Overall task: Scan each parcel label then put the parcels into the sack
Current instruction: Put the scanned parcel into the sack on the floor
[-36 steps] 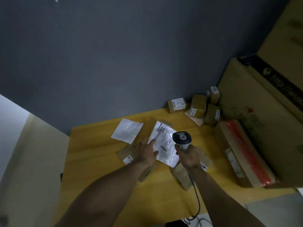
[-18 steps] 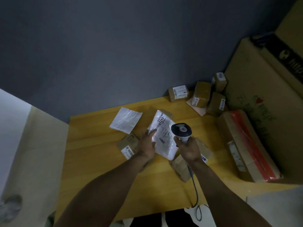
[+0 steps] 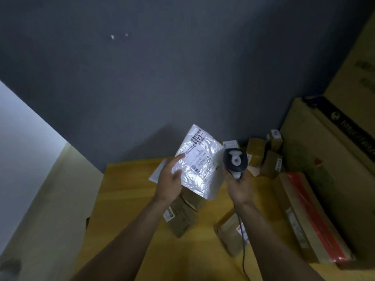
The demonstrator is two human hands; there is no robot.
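Parcels were spread over a yellow worktop [image 3: 125,199] set against a dark wall [image 3: 142,78]. One of them, a white bag [image 3: 194,179], was held up above the worktop at a tilt, with its label [image 3: 199,157] turned toward the camera. The large digits 6403 could be read near the label's top. The bag was grasped at its left edge by the left grip [image 3: 171,180], and two digits were laid on its front face.

The right grip [image 3: 238,187] was clenched round the handle of a scanner [image 3: 235,161]. The scanner was held upright just beside the bag's right edge, with its rear face toward the camera. A cable [image 3: 243,250] was seen running down from the handle along the right forearm.

A second white bag [image 3: 157,174] lay flat on the worktop, mostly hidden behind the left grip. A brown parcel [image 3: 179,217] with a small label was seen under the left wrist. Another brown parcel [image 3: 229,234], blurred, lay beside the right forearm. Small boxes [image 3: 256,151] were clustered at the back corner, near the wall. A long box [image 3: 304,216] with red tape was laid along the worktop's right side. Large cartons [image 3: 324,159] were stacked behind it.
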